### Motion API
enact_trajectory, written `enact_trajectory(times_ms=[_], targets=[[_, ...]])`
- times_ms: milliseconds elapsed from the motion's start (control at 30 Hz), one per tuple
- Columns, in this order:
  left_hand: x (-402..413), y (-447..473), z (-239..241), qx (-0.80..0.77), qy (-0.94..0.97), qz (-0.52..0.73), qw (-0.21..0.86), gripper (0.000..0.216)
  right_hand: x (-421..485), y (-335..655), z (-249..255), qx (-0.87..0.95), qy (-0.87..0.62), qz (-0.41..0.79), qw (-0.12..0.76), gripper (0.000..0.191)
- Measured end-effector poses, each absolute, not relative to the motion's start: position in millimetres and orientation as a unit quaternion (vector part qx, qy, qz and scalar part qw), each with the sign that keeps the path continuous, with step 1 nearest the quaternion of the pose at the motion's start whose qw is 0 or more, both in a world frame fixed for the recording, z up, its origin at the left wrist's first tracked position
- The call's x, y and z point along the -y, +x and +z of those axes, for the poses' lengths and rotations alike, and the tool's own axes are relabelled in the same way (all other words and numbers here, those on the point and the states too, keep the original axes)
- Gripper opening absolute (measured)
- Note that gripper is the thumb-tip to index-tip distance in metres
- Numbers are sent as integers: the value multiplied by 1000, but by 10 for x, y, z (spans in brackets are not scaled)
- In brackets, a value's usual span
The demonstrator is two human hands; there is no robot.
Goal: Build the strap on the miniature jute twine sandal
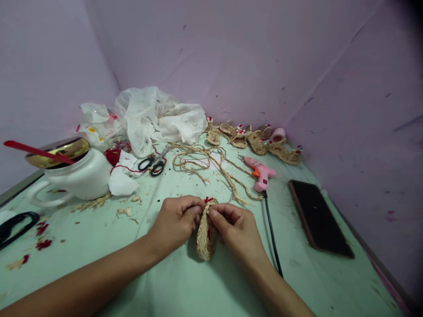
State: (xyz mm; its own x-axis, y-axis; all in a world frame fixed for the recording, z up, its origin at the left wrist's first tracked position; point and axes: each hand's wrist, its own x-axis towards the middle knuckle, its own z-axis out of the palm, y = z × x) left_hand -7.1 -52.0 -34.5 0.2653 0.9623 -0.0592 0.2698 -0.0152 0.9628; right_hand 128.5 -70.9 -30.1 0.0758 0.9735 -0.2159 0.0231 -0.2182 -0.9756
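A small oval piece of braided jute (206, 233) with a bit of red at its top stands on edge on the pale green table (185, 281). My left hand (176, 222) pinches its upper left side with closed fingers. My right hand (236, 229) pinches the upper right side, thumb and fingers pressed on the braid. Loose jute braid (205, 160) lies in loops just beyond the hands.
A pink glue gun (261, 172) with a black cord lies right of the braid, a dark phone (319, 218) further right. Black scissors (153, 165), white plastic bags (158, 116), a white pot (77, 174) with a red stick and several finished jute pieces (257, 141) line the back.
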Motion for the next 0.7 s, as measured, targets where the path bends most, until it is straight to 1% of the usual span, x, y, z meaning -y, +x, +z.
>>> enact_trajectory(times_ms=[167,300,400,467,533,600,667,700], targets=[[483,-31,-332,-536,542,359,539,12,703,1286,-332,478,-578,500,432,12],[439,-21,-290,-522,533,337,574,10,672,1268,-400,484,-608,472,416,11],[415,-38,-296,-509,549,322,580,6,677,1244,-419,491,-629,439,413,10],[409,-53,-322,-498,577,325,560,3,704,1250,-384,518,-647,394,397,13],[407,-62,-351,-493,591,335,543,4,735,1297,-319,564,-666,325,363,17],[403,-65,-373,-493,573,342,558,4,746,1388,-251,588,-684,255,349,23],[395,-65,-380,-492,538,343,592,5,721,1504,-214,552,-700,216,398,29],[389,-65,-379,-490,523,344,607,6,697,1559,-210,526,-697,229,430,31]])
